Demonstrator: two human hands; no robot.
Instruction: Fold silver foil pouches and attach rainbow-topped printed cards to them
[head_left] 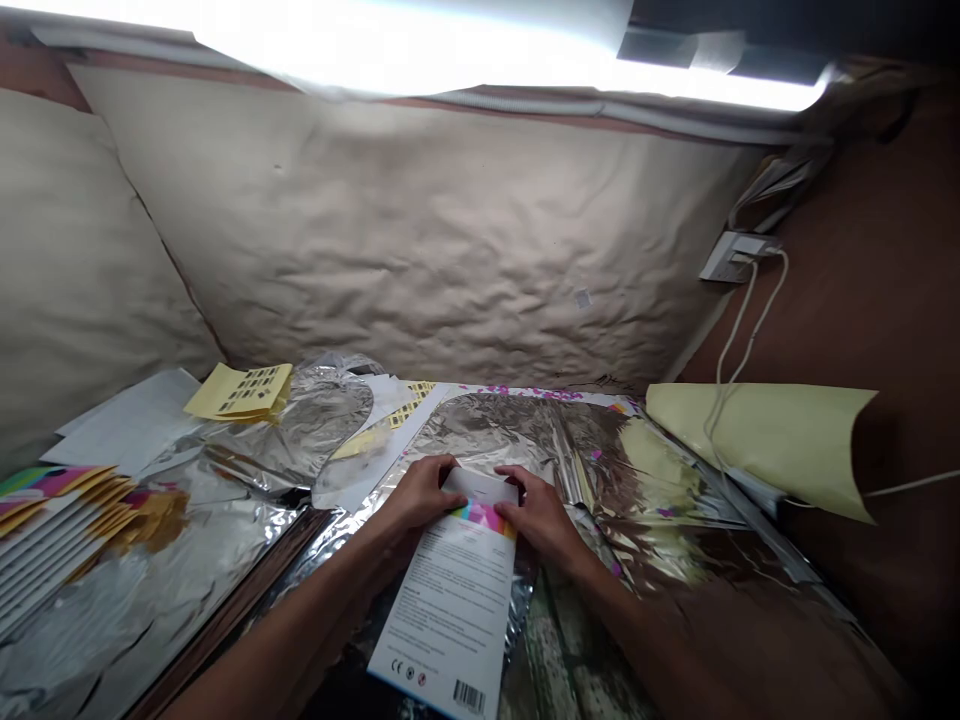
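Note:
A long white printed package (459, 600), seemingly a flat cardboard box, lies lengthwise before me with small text, a barcode and CE marks at its near end. A rainbow-coloured band crosses it close to the far end. My left hand (426, 492) grips the far left corner, its thumb on the printed face. At the far right edge, my right hand (538, 512) holds the same package with fingers curled around the top and thumb near the coloured band. Beneath it is a shiny silver foil covering (495, 430).
At left lies a stack of similar packages (52, 550) with colourful ends. Yellow sticker sheets (241, 392) rest behind them near white paper (135, 420). A rolled yellow sheet (757, 440) sits at right, below a wall socket (739, 256) with hanging white cables (724, 370). Pink bits dot the back edge.

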